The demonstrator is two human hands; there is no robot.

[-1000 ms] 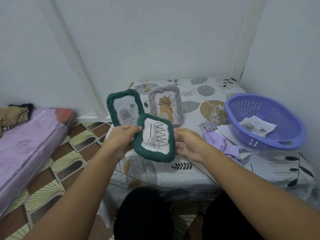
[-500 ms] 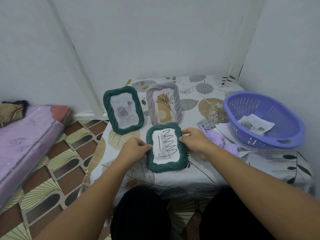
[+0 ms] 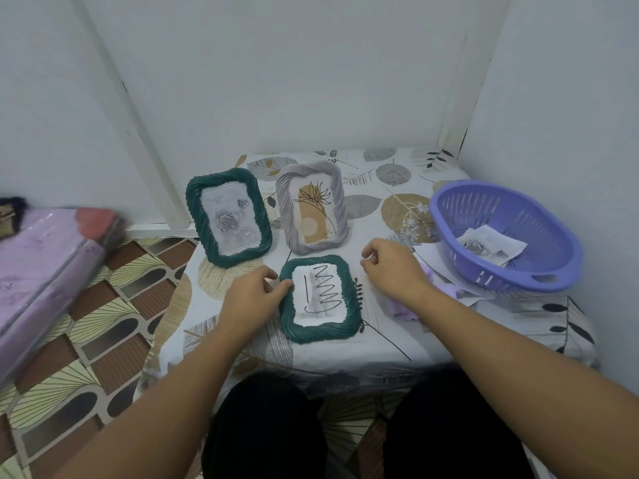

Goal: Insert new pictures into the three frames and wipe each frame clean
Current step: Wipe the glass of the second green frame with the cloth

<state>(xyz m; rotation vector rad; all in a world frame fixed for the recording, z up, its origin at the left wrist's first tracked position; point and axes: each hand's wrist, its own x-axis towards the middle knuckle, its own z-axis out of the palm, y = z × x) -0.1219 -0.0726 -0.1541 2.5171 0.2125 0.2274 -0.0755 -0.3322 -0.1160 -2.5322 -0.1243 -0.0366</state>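
On the leaf-print tablecloth [image 3: 383, 335], your left hand [image 3: 254, 293] touches the rim of the flat green frame [image 3: 320, 300] with relaxed fingers, and your right hand [image 3: 392, 267] hovers near, loosely curled, empty.

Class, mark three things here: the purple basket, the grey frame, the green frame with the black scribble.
purple basket [image 3: 515, 284]: head view, near rim.
grey frame [image 3: 284, 216]: head view, left border.
green frame with the black scribble [image 3: 321, 330]: head view, bottom border.
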